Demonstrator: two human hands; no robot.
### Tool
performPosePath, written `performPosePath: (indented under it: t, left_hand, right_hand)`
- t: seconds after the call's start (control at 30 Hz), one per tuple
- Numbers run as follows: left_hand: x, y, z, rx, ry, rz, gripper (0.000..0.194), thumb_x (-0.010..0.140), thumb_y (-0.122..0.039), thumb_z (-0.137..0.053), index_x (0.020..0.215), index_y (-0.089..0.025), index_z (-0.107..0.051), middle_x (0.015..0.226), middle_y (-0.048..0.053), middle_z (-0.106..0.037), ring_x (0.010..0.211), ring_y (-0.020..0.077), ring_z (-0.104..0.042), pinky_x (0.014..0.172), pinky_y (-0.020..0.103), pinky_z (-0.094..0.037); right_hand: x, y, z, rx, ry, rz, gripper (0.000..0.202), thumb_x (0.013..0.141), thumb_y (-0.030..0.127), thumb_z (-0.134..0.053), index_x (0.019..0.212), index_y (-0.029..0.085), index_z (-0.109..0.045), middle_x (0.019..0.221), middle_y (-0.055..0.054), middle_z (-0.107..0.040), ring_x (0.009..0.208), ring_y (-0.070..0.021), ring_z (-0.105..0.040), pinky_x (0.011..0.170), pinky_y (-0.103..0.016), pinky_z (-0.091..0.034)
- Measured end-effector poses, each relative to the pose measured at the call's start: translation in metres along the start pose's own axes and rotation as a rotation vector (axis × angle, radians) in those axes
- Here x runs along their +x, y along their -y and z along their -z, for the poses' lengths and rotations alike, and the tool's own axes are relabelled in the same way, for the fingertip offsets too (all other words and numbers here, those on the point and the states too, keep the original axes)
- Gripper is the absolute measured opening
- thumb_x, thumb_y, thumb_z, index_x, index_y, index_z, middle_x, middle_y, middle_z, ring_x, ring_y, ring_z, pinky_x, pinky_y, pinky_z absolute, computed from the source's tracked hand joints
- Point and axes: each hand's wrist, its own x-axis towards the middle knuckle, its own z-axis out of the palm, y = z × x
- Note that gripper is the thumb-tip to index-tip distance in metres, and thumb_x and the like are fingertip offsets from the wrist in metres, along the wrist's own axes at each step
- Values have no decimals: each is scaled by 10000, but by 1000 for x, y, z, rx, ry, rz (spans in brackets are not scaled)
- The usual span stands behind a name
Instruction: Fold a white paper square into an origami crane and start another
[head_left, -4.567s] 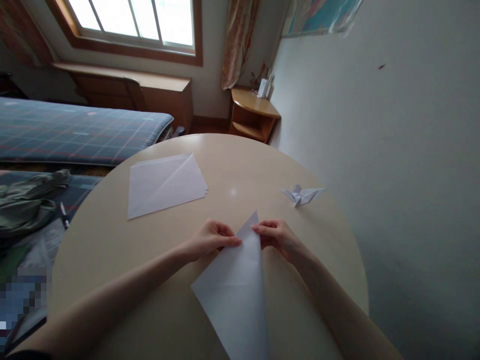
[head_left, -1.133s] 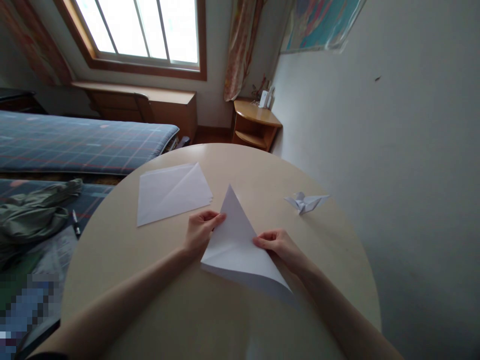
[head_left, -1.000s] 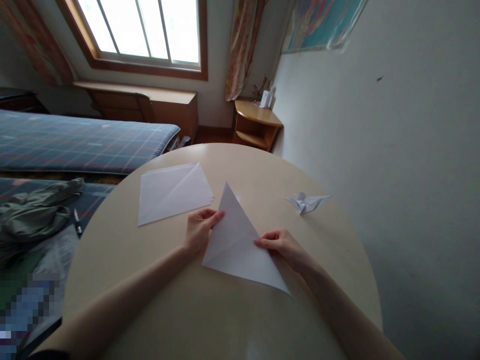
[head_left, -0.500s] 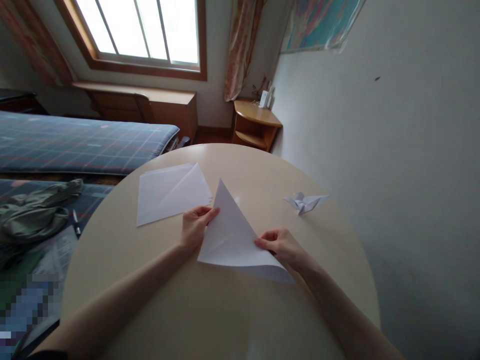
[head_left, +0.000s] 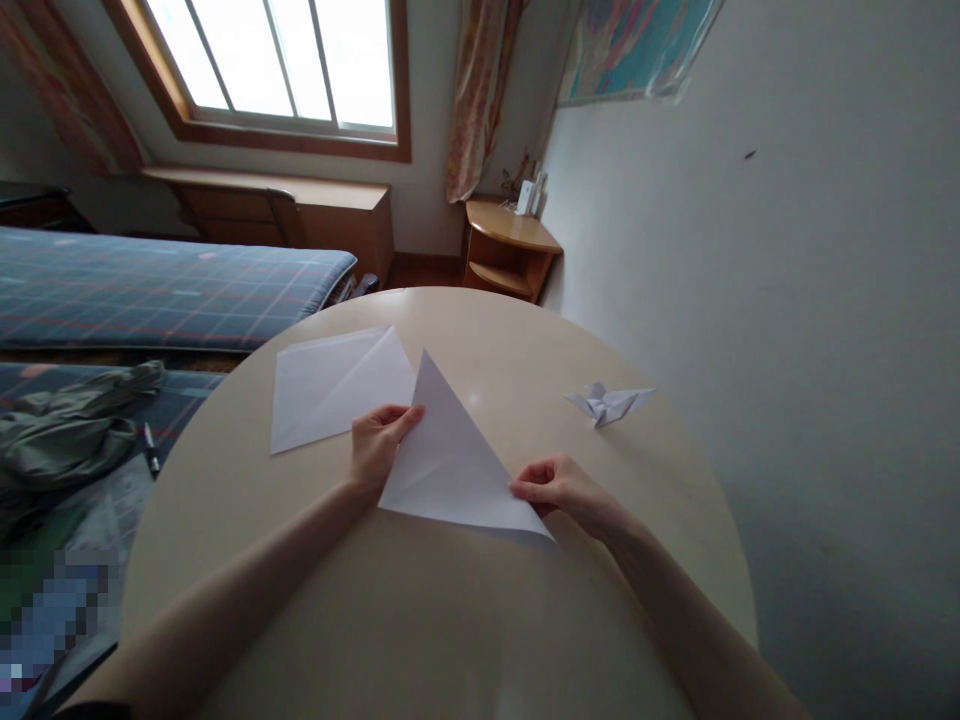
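A white sheet of paper (head_left: 450,465), folded into a triangle, is held between my two hands over the round table (head_left: 465,620). My left hand (head_left: 379,440) pinches its left edge a little below the top point, thumb on the upper face. At the lower right edge, my right hand (head_left: 559,490) grips the paper between thumb and fingers; that corner curves downward. Left of the sheet lies a stack of white paper (head_left: 330,390), with a diagonal crease or edge on top. A folded paper crane (head_left: 606,404) rests on the table beyond my right hand.
A bed with a plaid mattress (head_left: 172,290) stands past the table's left side. Nearer, a grey-green garment (head_left: 67,430), a pen (head_left: 152,450) and papers lie at the left. A wall (head_left: 840,350) runs along the right. A corner shelf (head_left: 514,228) stands behind the table.
The folded sheet has shifted slightly left with my left hand. Its lower right end has drawn in, and less of the underside shows. My right hand stays nearly in place.
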Motion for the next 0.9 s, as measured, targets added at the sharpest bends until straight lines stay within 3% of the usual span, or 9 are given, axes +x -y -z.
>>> performPosePath:
  t: [0.2, 0.4, 0.53, 0.63, 0.73, 0.9]
  left_hand:
    - [4, 0, 1, 1, -24, 2, 393, 431, -427, -830, 621, -123, -670, 563, 10, -635, 461, 101, -524, 439, 202, -396]
    - [5, 1, 0, -20, -18, 10, 414, 424, -438, -828, 636, -121, -667, 585, 21, -643, 479, 109, -536, 449, 205, -407]
    - [6, 3, -1, -47, -9, 14, 417, 407, -433, -833, 619, -119, -659, 579, 20, -638, 480, 111, -539, 466, 215, -414]
    - [8, 4, -1, -84, -14, 12, 415, 403, -433, -832, 609, -126, -643, 586, 11, -637, 499, 112, -550, 491, 220, -426]
    - [8, 5, -1, -103, -18, 13, 408, 399, -418, -836, 606, -126, -639, 582, 5, -631, 502, 104, -547, 493, 212, -418]
    - [8, 4, -1, -94, 0, 34, 403, 394, -408, -839, 590, -126, -629, 566, 3, -622, 488, 98, -539, 482, 207, -412]
  right_hand:
    - [2, -3, 5, -62, -48, 81, 364, 509, 462, -769, 593, 131, -645, 501, 17, -561, 464, -78, -464, 472, -214, -355]
    - [0, -2, 8, -15, 34, 41, 389, 501, 453, -787, 657, 126, -646, 566, -1, -602, 508, -93, -511, 510, -223, -395]
    - [-2, 0, 11, -67, 17, 69, 386, 504, 461, -785, 629, 124, -643, 552, -4, -593, 499, -96, -498, 502, -228, -398]
    - [-4, 1, 13, -19, 10, 172, 426, 576, 448, -759, 859, 140, -680, 581, 14, -589, 521, -95, -498, 514, -219, -395]
    - [-3, -1, 16, 81, 28, 296, 486, 689, 456, -683, 1107, 216, -620, 663, 13, -622, 569, -102, -526, 546, -223, -402]
    - [-1, -3, 14, -47, -109, 554, 247, 614, 405, -750, 807, 252, -736, 849, -57, -680, 763, -188, -590, 659, -299, -451]
